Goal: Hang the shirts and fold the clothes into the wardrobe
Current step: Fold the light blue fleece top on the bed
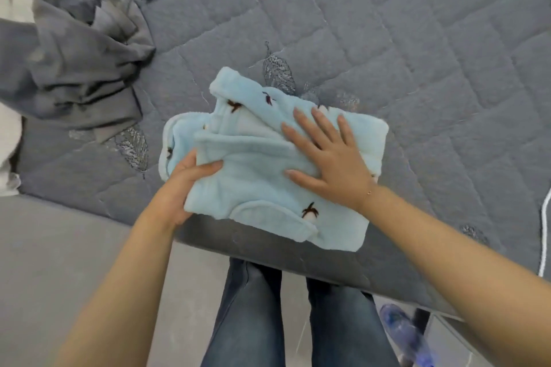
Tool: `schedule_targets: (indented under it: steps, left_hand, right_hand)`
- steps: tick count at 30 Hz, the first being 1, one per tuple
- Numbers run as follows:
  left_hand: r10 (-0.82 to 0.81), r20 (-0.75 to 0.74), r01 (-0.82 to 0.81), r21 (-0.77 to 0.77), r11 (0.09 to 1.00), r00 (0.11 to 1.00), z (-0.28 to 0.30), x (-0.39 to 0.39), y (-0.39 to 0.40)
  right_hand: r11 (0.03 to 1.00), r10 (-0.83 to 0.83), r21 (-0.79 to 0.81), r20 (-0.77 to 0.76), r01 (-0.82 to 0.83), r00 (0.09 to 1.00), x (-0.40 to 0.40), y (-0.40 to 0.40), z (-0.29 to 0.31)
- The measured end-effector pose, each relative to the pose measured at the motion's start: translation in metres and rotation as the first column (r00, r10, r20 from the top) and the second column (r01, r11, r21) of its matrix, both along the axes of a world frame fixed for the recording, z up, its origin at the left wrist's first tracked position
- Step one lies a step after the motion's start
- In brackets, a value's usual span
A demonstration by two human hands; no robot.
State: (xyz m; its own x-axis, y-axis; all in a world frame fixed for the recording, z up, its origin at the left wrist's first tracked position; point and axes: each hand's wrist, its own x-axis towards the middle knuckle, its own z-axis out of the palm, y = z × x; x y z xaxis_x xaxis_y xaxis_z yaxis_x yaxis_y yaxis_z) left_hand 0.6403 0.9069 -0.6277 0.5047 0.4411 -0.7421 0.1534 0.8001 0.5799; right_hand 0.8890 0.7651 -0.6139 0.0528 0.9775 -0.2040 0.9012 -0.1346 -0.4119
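Upper left, the grey clothes [80, 68] are still unfolded. At centre, your left hand [182, 188] pinches the blue fleece garment's [253, 188] left edge, thumb on top, probably to lift it, while your right hand [325, 155] presses it flat, fingers spread, on the quilted bed [417, 39].

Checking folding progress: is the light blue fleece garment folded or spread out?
Folded. The blue garment lies bunched in layers at the bed's edge, right hand flat on top.

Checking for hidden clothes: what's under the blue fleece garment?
The grey quilted bedcover shows all around the blue fleece garment; whatever lies directly beneath is covered. The left hand grips its edge.
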Motion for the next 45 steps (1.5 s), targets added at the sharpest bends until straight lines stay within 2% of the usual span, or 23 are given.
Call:
schedule_targets:
  steps: [3,7,8,10,11,12,13,14,15,16,18,20,21,24,26,31,33,36,37,39,42,45]
  left_hand:
    - [0.084,-0.057,-0.083,0.019,0.996,0.995,-0.013,-0.018,0.016]
    - [0.090,-0.215,-0.073,0.086,0.994,0.972,-0.023,-0.032,0.017]
    - [0.118,-0.284,-0.078,0.147,0.986,0.951,-0.022,-0.035,0.013]
    - [0.278,-0.429,-0.163,0.286,0.944,0.859,-0.020,-0.042,-0.001]
    - [0.373,-0.472,-0.249,0.305,0.919,0.799,-0.019,-0.046,-0.011]
    - [0.425,-0.493,-0.343,0.252,0.905,0.759,-0.018,-0.047,-0.022]
    - [0.422,-0.491,-0.416,0.129,0.900,0.762,-0.017,-0.049,-0.032]
    - [0.392,-0.438,-0.444,-0.020,0.896,0.809,-0.017,-0.048,-0.041]
    - [0.364,-0.344,-0.430,-0.139,0.892,0.866,-0.017,-0.046,-0.049]
    - [0.356,-0.245,-0.405,-0.190,0.895,0.902,-0.017,-0.042,-0.055]
    - [0.387,-0.129,-0.406,-0.208,0.890,0.913,-0.018,-0.033,-0.058]
    - [0.430,-0.133,-0.449,-0.193,0.872,0.893,-0.020,-0.028,-0.055]
    - [0.438,-0.140,-0.458,-0.193,0.868,0.888,-0.022,-0.028,-0.053]
    - [0.413,-0.082,-0.419,-0.260,0.870,0.907,-0.022,-0.031,-0.051]
    - [0.382,-0.060,-0.385,-0.247,0.889,0.922,-0.016,-0.030,-0.052]
    - [0.414,-0.112,-0.425,-0.097,0.900,0.903,-0.002,-0.015,-0.047]
    - [0.405,-0.106,-0.412,-0.051,0.910,0.908,0.004,-0.011,-0.042]
    - [0.331,-0.003,-0.331,-0.040,0.943,0.944,0.019,-0.011,-0.033]
    - [0.289,0.030,-0.289,-0.029,0.957,0.957,0.025,-0.013,-0.033]
    - [0.227,0.048,-0.228,0.012,0.974,0.973,0.037,-0.018,-0.037]
    - [0.295,0.020,-0.295,0.070,0.953,0.955,0.054,-0.027,-0.045]
    - [0.407,0.009,-0.403,0.145,0.903,0.914,0.074,-0.027,-0.050]
  right_hand:
    - [0.979,0.110,-0.182,0.108,-0.090,0.988,-0.024,0.036,-0.031]
    - [0.963,0.185,-0.234,0.211,-0.134,0.960,-0.041,0.052,-0.052]
    - [0.961,0.197,-0.237,0.219,-0.144,0.956,-0.042,0.052,-0.053]
    - [0.956,0.205,-0.251,0.214,-0.149,0.955,-0.042,0.052,-0.052]
    - [0.955,0.197,-0.259,0.206,-0.141,0.959,-0.042,0.052,-0.050]
    - [0.956,0.181,-0.265,0.202,-0.125,0.962,-0.042,0.053,-0.047]
    - [0.957,0.164,-0.271,0.210,-0.104,0.964,-0.045,0.054,-0.043]
    - [0.958,0.146,-0.275,0.218,-0.083,0.965,-0.050,0.055,-0.039]
    - [0.958,0.122,-0.279,0.205,-0.061,0.971,-0.055,0.053,-0.033]
    - [0.960,0.083,-0.277,0.152,-0.038,0.985,-0.059,0.049,-0.027]
    - [0.967,-0.059,-0.253,-0.064,0.042,0.996,-0.066,0.039,-0.013]
    - [0.962,-0.211,-0.232,-0.278,0.147,0.937,-0.074,0.026,0.002]
    - [0.961,-0.222,-0.227,-0.297,0.158,0.929,-0.080,0.018,0.008]
    - [0.979,-0.050,-0.202,-0.071,0.034,0.996,-0.109,0.000,0.010]
    - [0.982,0.040,-0.185,0.063,-0.028,0.997,-0.132,-0.005,0.003]
    - [0.993,-0.066,-0.068,0.333,0.094,0.941,-0.151,0.016,-0.026]
    - [0.991,-0.129,0.006,0.339,0.135,0.932,-0.143,0.027,-0.030]
    - [0.974,-0.220,0.080,0.132,0.211,0.967,-0.126,0.037,-0.023]
    - [0.965,-0.257,0.054,0.028,0.255,0.966,-0.119,0.039,-0.017]
    - [0.926,-0.376,-0.065,-0.185,0.371,0.908,-0.101,0.042,-0.001]
    - [0.852,-0.513,-0.129,-0.403,0.507,0.758,-0.065,0.044,0.029]
    - [0.765,-0.594,-0.293,-0.664,0.573,0.454,-0.025,0.047,0.067]
